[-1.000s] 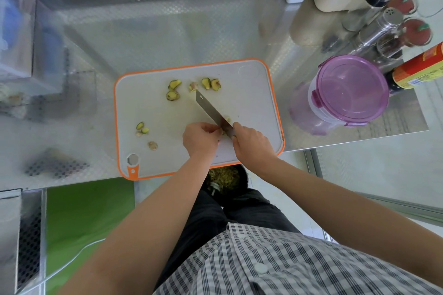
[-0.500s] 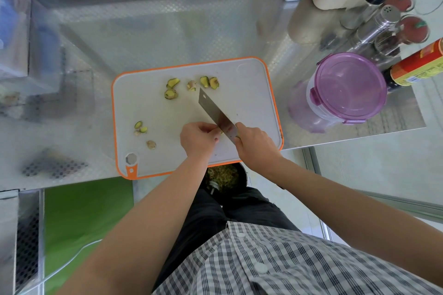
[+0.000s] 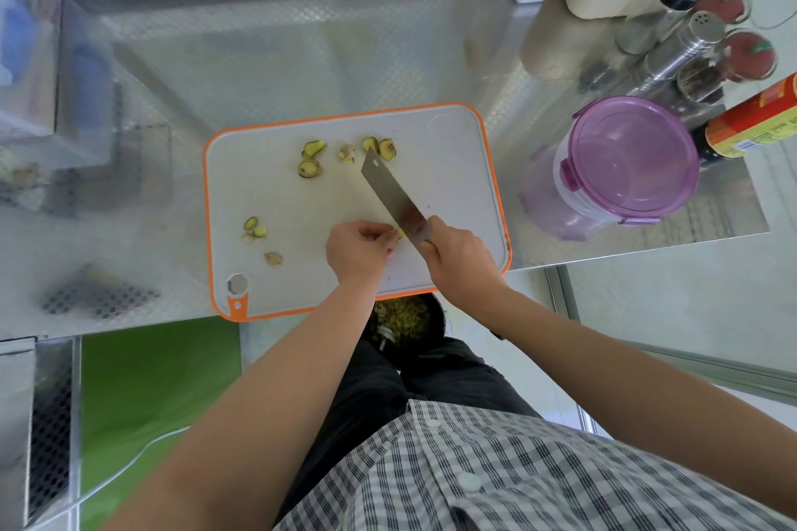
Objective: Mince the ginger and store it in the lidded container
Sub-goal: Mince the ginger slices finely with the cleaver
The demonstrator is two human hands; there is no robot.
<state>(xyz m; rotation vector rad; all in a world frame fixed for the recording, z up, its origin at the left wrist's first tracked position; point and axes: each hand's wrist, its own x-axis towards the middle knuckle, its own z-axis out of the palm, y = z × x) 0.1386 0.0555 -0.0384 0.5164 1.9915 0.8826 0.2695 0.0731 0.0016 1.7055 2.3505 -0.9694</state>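
On the left hand [image 3: 358, 250] the fingers [image 3: 376, 232] are curled and pinch a small yellowish piece of ginger [image 3: 401, 234] down on the cutting board [image 3: 457, 185], at about 5 o'clock on the board. The right hand [image 3: 459, 261] is closed round the handle of a cleaver [image 3: 388, 190]; the handle itself is hidden in the fist. The blade runs from that hand toward 11 o'clock, its heel just beside the pinched piece; whether the edge touches the board cannot be told. Loose trimmings, judged to be peel and offcuts, lie in two groups: one [image 3: 311, 162] near the board's 12 o'clock edge, the other [image 3: 255, 228] toward 9 o'clock. No minced heap is visible. The lidded container [image 3: 629, 160], purple lid on, stands on the tabletop [image 3: 302, 65] at 3 o'clock of the board, apart from it. Assessment: the step in hand is cutting the ginger, early in the task; storing is not yet begun. The next move calls for the blade to come down close to the left fingertips, which should be tucked back while the small piece is held steady.
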